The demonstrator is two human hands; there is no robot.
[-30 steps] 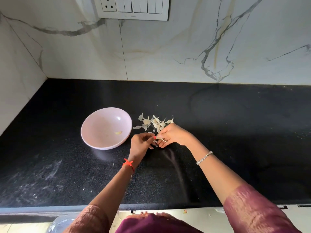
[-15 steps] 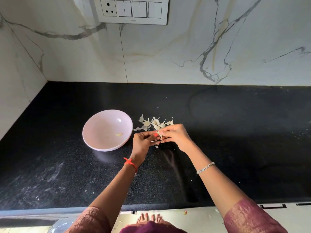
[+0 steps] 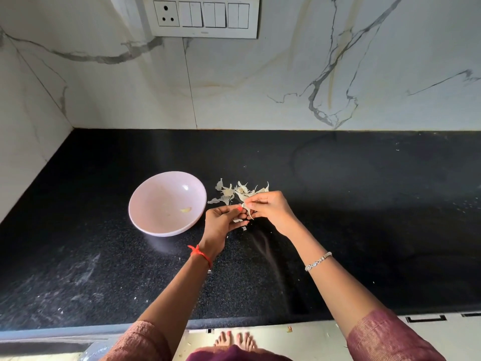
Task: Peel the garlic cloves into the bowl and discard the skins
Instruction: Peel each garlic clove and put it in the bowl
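Observation:
A pale pink bowl [image 3: 166,203] sits on the black counter with one peeled garlic clove [image 3: 185,210] inside. Just right of it lies a pile of papery garlic skins [image 3: 235,191]. In front of the pile, my left hand [image 3: 221,225] and my right hand [image 3: 270,208] meet above the counter. Both pinch a small garlic clove [image 3: 246,207] with pale skin strips hanging off it. The clove itself is mostly hidden by the fingers.
The black counter [image 3: 364,217] runs wide to the right and front; marble walls close the back and left. A switch panel [image 3: 205,16] is on the back wall. Small skin scraps [image 3: 244,228] lie under my hands.
Both hands have lifted slightly off the counter and turned, staying together at the clove. The skin strip between the fingers hangs looser now. The bowl and the skin pile are unmoved.

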